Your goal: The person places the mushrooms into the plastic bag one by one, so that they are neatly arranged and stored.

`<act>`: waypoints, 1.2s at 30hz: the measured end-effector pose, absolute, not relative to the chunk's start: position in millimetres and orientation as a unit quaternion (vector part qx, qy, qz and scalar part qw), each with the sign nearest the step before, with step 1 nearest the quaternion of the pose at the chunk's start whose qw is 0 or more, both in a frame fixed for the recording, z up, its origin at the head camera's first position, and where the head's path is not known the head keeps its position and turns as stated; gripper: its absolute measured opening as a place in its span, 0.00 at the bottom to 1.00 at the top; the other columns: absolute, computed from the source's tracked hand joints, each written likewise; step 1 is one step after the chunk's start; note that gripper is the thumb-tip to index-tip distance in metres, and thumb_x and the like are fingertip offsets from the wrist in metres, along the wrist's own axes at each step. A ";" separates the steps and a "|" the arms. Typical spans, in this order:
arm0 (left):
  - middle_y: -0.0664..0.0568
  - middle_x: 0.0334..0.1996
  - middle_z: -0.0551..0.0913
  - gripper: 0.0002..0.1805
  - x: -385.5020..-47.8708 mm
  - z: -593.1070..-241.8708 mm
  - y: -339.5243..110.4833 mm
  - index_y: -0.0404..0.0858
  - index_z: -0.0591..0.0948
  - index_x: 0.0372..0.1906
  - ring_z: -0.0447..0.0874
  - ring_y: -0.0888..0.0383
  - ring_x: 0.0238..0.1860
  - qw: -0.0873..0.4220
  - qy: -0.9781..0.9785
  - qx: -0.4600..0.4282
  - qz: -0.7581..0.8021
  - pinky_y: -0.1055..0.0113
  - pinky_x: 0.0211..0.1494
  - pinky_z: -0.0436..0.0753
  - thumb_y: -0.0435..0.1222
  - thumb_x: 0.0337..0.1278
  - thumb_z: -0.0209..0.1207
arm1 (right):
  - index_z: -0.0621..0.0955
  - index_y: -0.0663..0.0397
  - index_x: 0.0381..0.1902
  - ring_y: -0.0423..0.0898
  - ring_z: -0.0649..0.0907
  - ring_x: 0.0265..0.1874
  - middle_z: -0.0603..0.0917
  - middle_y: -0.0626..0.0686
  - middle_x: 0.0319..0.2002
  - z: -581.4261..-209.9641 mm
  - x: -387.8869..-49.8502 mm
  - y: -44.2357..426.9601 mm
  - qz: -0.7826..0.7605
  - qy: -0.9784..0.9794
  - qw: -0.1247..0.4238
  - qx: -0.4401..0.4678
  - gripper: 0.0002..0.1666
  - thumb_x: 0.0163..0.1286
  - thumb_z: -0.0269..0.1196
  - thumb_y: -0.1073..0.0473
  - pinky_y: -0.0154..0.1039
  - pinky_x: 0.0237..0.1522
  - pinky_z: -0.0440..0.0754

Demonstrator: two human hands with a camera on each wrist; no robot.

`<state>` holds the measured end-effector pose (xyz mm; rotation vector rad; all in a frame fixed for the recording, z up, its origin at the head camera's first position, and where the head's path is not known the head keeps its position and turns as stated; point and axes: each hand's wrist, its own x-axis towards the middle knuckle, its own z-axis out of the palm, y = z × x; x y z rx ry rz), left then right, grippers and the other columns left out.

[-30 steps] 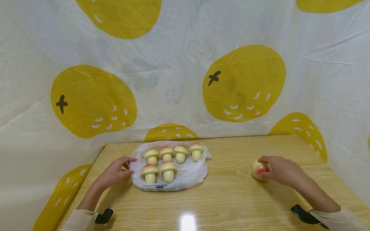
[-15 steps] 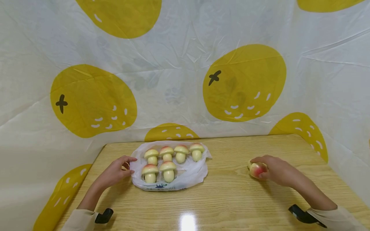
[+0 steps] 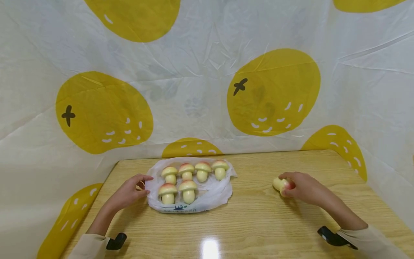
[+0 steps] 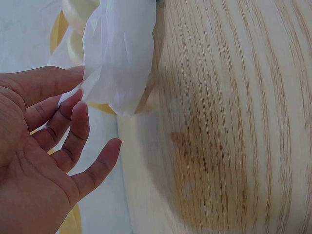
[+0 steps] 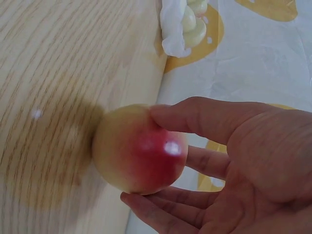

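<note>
My right hand (image 3: 307, 189) holds a toy mushroom (image 3: 280, 187) by its cap, just over the right part of the wooden table. The stem points left in the head view. In the right wrist view the pale yellow cap (image 5: 141, 151) shows its glossy red patch, with the thumb on one side and fingers on the other. On the left lies a white plastic bag (image 3: 210, 205), its opening spread, with several like mushrooms (image 3: 188, 191) standing in two rows. My left hand (image 3: 129, 192) touches the bag's left edge, thumb and fingertips spread and loosely bent.
The wooden table (image 3: 252, 223) ends at the back against a white curtain (image 3: 191, 108) printed with large yellow fruits. Bare tabletop lies between the bag and my right hand. Black straps (image 3: 116, 241) sit by both sleeves.
My right hand has moved a little left with the mushroom, and the mushroom has turned so its stem now shows on the left. The left hand and bag have stayed put.
</note>
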<state>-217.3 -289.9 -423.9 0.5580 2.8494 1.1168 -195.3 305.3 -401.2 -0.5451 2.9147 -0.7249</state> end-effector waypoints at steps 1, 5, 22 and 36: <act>0.43 0.51 0.80 0.22 -217.2 -423.6 -289.9 0.30 0.79 0.60 0.77 0.53 0.44 0.016 0.916 0.180 0.359 0.67 0.43 0.80 0.29 0.61 0.66 | 0.79 0.70 0.59 0.43 0.72 0.26 0.76 0.46 0.26 -402.0 -195.9 305.2 -0.237 0.954 0.041 -0.180 0.30 0.61 0.71 0.59 0.39 0.30 0.70; 0.43 0.52 0.80 0.22 -217.0 -422.6 -289.7 0.30 0.79 0.60 0.77 0.53 0.44 0.018 0.916 0.179 0.358 0.67 0.44 0.80 0.29 0.62 0.66 | 0.78 0.70 0.59 0.42 0.72 0.26 0.77 0.45 0.26 -405.1 -199.3 304.3 -0.242 0.953 0.035 -0.179 0.31 0.61 0.71 0.59 0.38 0.30 0.71; 0.43 0.52 0.80 0.22 -216.9 -422.0 -289.5 0.31 0.79 0.60 0.77 0.53 0.44 0.020 0.917 0.178 0.357 0.68 0.42 0.80 0.30 0.62 0.66 | 0.78 0.76 0.55 0.48 0.74 0.31 0.79 0.61 0.37 -411.4 -207.5 300.5 -0.242 0.960 -0.004 -0.145 0.37 0.52 0.74 0.56 0.40 0.30 0.72; 0.43 0.51 0.80 0.22 -216.5 -421.9 -289.0 0.30 0.79 0.60 0.77 0.53 0.44 0.019 0.917 0.178 0.356 0.67 0.43 0.80 0.29 0.62 0.66 | 0.74 0.76 0.60 0.48 0.75 0.33 0.80 0.56 0.35 -411.0 -210.8 308.3 -0.274 0.949 0.014 -0.155 0.37 0.55 0.75 0.65 0.41 0.33 0.74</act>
